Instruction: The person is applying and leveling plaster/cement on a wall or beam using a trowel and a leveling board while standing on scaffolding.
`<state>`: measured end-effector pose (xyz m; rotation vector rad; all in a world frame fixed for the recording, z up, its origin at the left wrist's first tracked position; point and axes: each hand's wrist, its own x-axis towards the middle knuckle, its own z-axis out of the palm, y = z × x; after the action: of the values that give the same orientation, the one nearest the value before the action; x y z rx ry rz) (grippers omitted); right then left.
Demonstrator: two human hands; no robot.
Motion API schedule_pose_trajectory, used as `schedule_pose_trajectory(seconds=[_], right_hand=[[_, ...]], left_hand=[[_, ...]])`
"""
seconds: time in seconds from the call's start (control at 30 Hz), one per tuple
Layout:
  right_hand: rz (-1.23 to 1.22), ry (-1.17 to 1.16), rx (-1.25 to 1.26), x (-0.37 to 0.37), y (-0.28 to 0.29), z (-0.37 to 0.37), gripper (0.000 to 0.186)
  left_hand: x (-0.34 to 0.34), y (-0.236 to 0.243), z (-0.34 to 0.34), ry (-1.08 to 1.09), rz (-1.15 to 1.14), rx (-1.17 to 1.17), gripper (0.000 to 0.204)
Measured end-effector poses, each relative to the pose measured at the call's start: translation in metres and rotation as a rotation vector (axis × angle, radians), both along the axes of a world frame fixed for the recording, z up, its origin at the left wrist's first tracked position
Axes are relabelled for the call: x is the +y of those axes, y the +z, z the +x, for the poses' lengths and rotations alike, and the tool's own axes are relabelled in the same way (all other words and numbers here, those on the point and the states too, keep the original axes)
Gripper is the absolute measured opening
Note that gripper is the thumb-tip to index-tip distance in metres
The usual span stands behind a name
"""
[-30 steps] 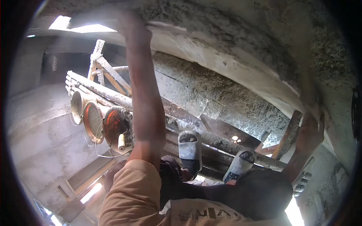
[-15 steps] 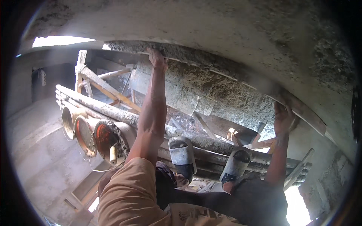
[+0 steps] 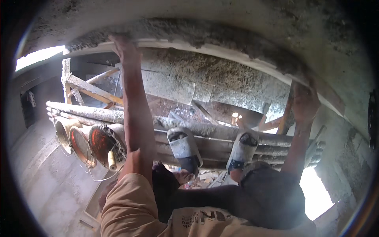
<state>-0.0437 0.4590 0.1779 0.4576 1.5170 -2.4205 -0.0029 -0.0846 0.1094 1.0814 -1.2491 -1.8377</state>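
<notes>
1. From afar, I see the long pale board [image 3: 221,50] overhead, along the rough mortar band's [image 3: 225,33] lower edge; my right hand [image 3: 306,100] grasps it near its right end; my left hand [image 3: 127,47] meets its left stretch, too blurred to tell its grip;
2. uneven pressure could tilt it, shedding mortar;
3. sandals [image 3: 183,144] could slip on the poles' [image 3: 215,130] rounded edges.

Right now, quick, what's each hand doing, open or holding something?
Left hand: closed on the long board, fingertips blurred.
Right hand: closed on the same board, nearer its right end.
</notes>
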Motion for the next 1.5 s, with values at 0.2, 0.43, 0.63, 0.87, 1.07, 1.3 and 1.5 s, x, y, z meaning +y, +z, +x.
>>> schedule_pose_trajectory(seconds=[0.2, 0.43, 0.63, 0.87, 1.07, 1.3, 1.5], right_hand=[[1.588, 0.189, 0.489, 0.017, 0.045, 0.018, 0.042], [1.653, -0.028, 0.181, 0.065, 0.138, 0.068, 0.059], [1.817, 0.111, 0.28, 0.192, 0.148, 0.099, 0.037], [1.914, -0.051, 0.255, 0.241, 0.193, 0.115, 0.035], [2.047, -0.207, 0.364, 0.249, 0.246, 0.102, 0.034], [1.953, -0.302, 0.479, 0.163, 0.196, 0.089, 0.033], [2.032, -0.377, 0.129, 0.051, 0.123, 0.074, 0.032]], left_hand=[[0.034, 0.041, 0.007, 0.096, 0.035, -0.132, 0.044], [0.162, 0.003, 0.038, -0.014, 0.376, -0.129, 0.054], [0.263, -0.089, 0.065, -0.087, 0.696, -0.171, 0.06], [0.373, -0.141, 0.094, -0.169, 0.806, 0.104, 0.062], [0.428, -0.133, 0.092, -0.293, 1.086, -0.05, 0.044], [0.39, -0.177, 0.095, -0.301, 1.235, 0.132, 0.037], [0.409, -0.162, 0.11, -0.245, 1.228, 0.054, 0.045]])
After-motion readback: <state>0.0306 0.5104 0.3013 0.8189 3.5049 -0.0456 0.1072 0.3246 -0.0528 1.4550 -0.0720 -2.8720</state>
